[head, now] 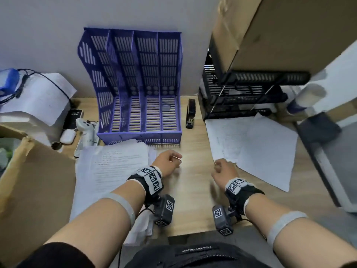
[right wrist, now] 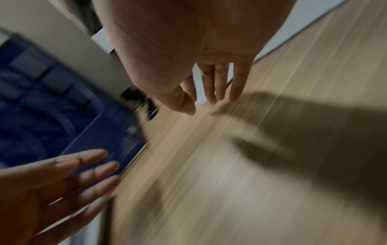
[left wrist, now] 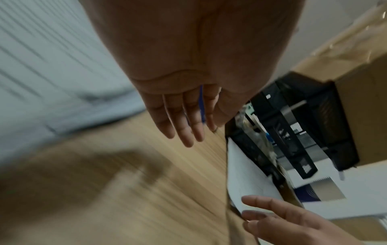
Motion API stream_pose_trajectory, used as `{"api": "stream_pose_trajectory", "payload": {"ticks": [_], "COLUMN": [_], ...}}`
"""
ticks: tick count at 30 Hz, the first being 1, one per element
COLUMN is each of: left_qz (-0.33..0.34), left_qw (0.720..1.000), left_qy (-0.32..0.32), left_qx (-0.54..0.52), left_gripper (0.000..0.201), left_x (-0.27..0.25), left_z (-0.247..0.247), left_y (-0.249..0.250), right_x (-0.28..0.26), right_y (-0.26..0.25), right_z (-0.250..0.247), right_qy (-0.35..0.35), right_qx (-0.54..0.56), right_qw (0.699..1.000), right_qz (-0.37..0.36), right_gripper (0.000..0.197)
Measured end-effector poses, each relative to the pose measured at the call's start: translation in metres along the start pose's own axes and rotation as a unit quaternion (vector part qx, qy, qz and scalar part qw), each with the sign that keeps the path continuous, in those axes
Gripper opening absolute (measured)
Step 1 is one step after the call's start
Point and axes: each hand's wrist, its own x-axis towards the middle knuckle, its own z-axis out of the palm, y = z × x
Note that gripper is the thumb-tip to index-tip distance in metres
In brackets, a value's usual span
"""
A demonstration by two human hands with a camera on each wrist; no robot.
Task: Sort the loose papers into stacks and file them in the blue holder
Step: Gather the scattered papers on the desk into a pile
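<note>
left hand [head: 167, 163] and right hand [head: 224, 169]: grip empty, over bare desk [head: 193, 182]. paper pile [head: 114, 167] left, loose sheets [head: 251, 147] right, blue holder [head: 139, 89] empty behind. wrist views: fingers [left wrist: 184, 126] straight, relaxed, blurred. sheets thin, floppy; probably pinch an edge.

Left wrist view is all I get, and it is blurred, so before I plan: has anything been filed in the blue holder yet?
Observer: No. In the head view the blue holder stands against the wall and no papers stand in any of its four slots.
Operator: I can only make out white sheets by the black trays. Is there another pile?
Observer: Yes. A stack of printed papers lies flat on the desk just in front of the holder, beside the left hand, which holds nothing.
</note>
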Motion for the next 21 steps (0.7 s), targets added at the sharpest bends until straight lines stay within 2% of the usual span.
{"api": "stream_pose_trajectory", "payload": {"ticks": [3, 6, 10, 12, 14, 16, 19, 21], "left_qz": [-0.012, -0.050, -0.096, -0.106, -0.124, -0.131, -0.108, -0.106], "left_qw": [0.999, 0.994, 0.983, 0.981, 0.982, 0.980, 0.982, 0.984], "left_qy": [-0.050, -0.079, -0.077, -0.063, -0.034, -0.007, 0.010, 0.009], "left_qx": [-0.018, -0.065, -0.139, -0.149, -0.139, -0.152, -0.156, -0.144], "left_gripper": [0.016, 0.025, 0.053, 0.063, 0.067, 0.058, 0.009, 0.019], "left_x": [0.024, 0.042, 0.057, 0.065, 0.070, 0.074, 0.073, 0.072], "left_z": [0.046, 0.083, 0.114, 0.127, 0.138, 0.148, 0.155, 0.156], "left_y": [0.011, 0.021, 0.034, 0.038, 0.040, 0.042, 0.046, 0.043], "right_x": [0.015, 0.031, 0.047, 0.051, 0.051, 0.049, 0.046, 0.046], "right_y": [0.045, 0.082, 0.112, 0.118, 0.120, 0.120, 0.117, 0.113], "right_z": [-0.043, -0.071, -0.085, -0.085, -0.082, -0.078, -0.071, -0.066], "right_qy": [0.052, 0.046, -0.008, -0.029, -0.019, 0.000, 0.004, 0.003], "right_qx": [-0.077, -0.115, -0.147, -0.164, -0.225, -0.288, -0.342, -0.347], "right_qw": [0.994, 0.987, 0.983, 0.981, 0.971, 0.957, 0.939, 0.935], "right_qz": [0.065, 0.101, 0.110, 0.098, 0.071, 0.026, -0.044, -0.079], "right_gripper": [0.054, 0.068, 0.092, 0.095, 0.093, 0.089, 0.088, 0.088]}}
